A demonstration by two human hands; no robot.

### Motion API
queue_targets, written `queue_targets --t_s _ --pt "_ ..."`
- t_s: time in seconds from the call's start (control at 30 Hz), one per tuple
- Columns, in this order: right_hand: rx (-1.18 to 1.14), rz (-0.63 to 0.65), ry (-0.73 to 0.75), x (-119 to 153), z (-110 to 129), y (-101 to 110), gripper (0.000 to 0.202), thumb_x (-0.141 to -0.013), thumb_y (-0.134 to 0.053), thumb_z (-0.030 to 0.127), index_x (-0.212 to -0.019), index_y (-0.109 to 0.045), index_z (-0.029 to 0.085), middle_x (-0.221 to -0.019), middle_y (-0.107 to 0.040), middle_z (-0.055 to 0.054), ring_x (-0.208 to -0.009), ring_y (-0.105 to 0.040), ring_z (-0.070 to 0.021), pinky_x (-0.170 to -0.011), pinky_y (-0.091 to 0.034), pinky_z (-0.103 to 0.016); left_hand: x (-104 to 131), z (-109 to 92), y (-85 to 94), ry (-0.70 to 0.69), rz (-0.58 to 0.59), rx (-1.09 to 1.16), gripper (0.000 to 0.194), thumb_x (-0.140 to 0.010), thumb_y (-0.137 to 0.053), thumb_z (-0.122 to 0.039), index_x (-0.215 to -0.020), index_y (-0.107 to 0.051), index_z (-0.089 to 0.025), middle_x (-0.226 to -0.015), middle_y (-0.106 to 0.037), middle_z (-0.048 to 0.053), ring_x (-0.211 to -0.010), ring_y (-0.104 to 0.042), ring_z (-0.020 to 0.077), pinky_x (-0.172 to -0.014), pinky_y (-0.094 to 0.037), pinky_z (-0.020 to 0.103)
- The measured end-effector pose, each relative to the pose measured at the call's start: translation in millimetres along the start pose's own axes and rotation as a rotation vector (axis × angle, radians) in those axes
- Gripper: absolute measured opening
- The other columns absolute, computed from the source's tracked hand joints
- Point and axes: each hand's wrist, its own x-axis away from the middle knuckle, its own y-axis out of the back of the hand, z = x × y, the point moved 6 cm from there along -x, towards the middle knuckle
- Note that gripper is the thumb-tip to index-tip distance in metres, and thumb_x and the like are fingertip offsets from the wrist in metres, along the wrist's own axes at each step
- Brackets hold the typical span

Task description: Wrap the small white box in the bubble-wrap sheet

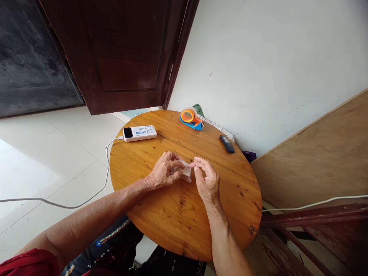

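On the round wooden table (pixel 184 214) lies a small pale packet (pixel 186 173) in clear, crinkled wrapping. My left hand (pixel 166 169) lies over its left side, fingers and thumb closed about it, so much of the packet is hidden. Just right of the packet is my right hand (pixel 208 181), raised a little above the wood. Its thumb and forefinger come together by the packet's upper right corner. Whatever they pinch, if anything, is too small to make out.
A white device (pixel 142 132) with a black screen and a cable (pixel 107 165) lies at the far left of the table. An orange and blue tape dispenser (pixel 191 118) stands at the back. A dark, blurred object (pixel 227 144) sits near the right edge, by the wall.
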Motion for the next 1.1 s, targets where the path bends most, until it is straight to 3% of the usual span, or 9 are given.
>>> queue_targets --t_s 0.1,0.3,0.5,0.63,0.8,0.87,0.97,1.1 --pt "-0.056 -0.02 -0.052 -0.4 -3.8 2.6 0.022 -0.089 -0.054 0.022 -0.11 -0.061 0.022 -0.089 -0.075 -0.003 -0.091 -0.07 -0.0203 -0.095 -0.05 -0.04 0.4 0.2 -0.4 -0.003 0.01 0.024 0.024 -0.084 -0.06 -0.023 -0.103 -0.073 -0.018 -0.114 -0.052 0.01 -0.106 -0.053 0.0237 -0.098 -0.046 0.041" --pt "-0.032 0.077 -0.026 0.2 -1.1 -3.7 0.02 -0.088 -0.054 0.022 -0.104 -0.065 0.023 -0.087 -0.075 -0.003 -0.091 -0.07 -0.0217 -0.093 -0.051 -0.04 0.6 0.4 -0.7 -0.004 0.008 0.039 0.027 -0.084 -0.059 -0.022 -0.107 -0.073 -0.019 -0.114 -0.051 0.01 -0.106 -0.053 0.0241 -0.097 -0.047 0.042" --pt "-0.152 -0.073 -0.171 -1.7 -13.1 9.5 0.021 -0.087 -0.055 0.026 -0.105 -0.064 0.02 -0.089 -0.076 -0.006 -0.086 -0.071 -0.0202 -0.088 -0.053 -0.038 1.5 -1.1 3.6 0.029 -0.002 0.112 0.027 -0.082 -0.06 -0.024 -0.107 -0.07 -0.019 -0.118 -0.051 0.01 -0.114 -0.053 0.0248 -0.102 -0.047 0.042" --pt "-0.181 -0.132 -0.246 -2.2 -28.5 11.2 0.023 -0.083 -0.057 0.028 -0.102 -0.064 0.018 -0.089 -0.076 -0.008 -0.082 -0.07 -0.0204 -0.079 -0.054 -0.036 -0.9 10.9 12.9 0.175 -0.101 0.16 0.027 -0.079 -0.058 -0.023 -0.103 -0.071 -0.018 -0.11 -0.054 0.008 -0.107 -0.056 0.0237 -0.099 -0.049 0.041" --pt "-0.194 -0.124 -0.289 -0.8 -39.6 8.6 0.021 -0.08 -0.06 0.031 -0.096 -0.066 0.019 -0.087 -0.075 -0.007 -0.082 -0.069 -0.0211 -0.079 -0.054 -0.037 -2.0 33.1 16.8 0.413 -0.177 0.24 0.026 -0.074 -0.055 -0.019 -0.091 -0.073 -0.016 -0.09 -0.055 0.003 -0.08 -0.057 0.016 -0.075 -0.053 0.03" --pt "-0.182 -0.066 -0.266 -1.6 -36.1 9.1 0.016 -0.08 -0.061 0.033 -0.089 -0.066 0.021 -0.092 -0.075 -0.007 -0.088 -0.069 -0.0225 -0.083 -0.053 -0.039 -1.9 36.2 16.9 0.451 -0.186 0.263 0.025 -0.074 -0.054 -0.019 -0.09 -0.074 -0.015 -0.086 -0.054 0.002 -0.073 -0.055 0.0136 -0.07 -0.052 0.028" --pt "-0.178 0.12 -0.196 -3.6 -24.6 7.6 0.014 -0.08 -0.063 0.033 -0.09 -0.067 0.023 -0.112 -0.073 -0.008 -0.11 -0.065 -0.0269 -0.094 -0.049 -0.045 -1.7 34.8 16.0 0.446 -0.156 0.253 0.025 -0.075 -0.055 -0.021 -0.092 -0.073 -0.014 -0.091 -0.057 0.003 -0.073 -0.056 0.0135 -0.07 -0.052 0.028" --pt "-0.155 0.355 -0.114 -2.4 -12.4 2.1 0.03 -0.074 -0.066 0.026 -0.104 -0.066 0.026 -0.136 -0.062 -0.008 -0.13 -0.054 -0.0284 -0.107 -0.04 -0.05 -1.8 26.1 11.6 0.354 -0.055 0.12 0.036 -0.078 -0.06 -0.029 -0.109 -0.069 -0.014 -0.107 -0.062 0.009 -0.095 -0.061 0.0225 -0.086 -0.052 0.038"
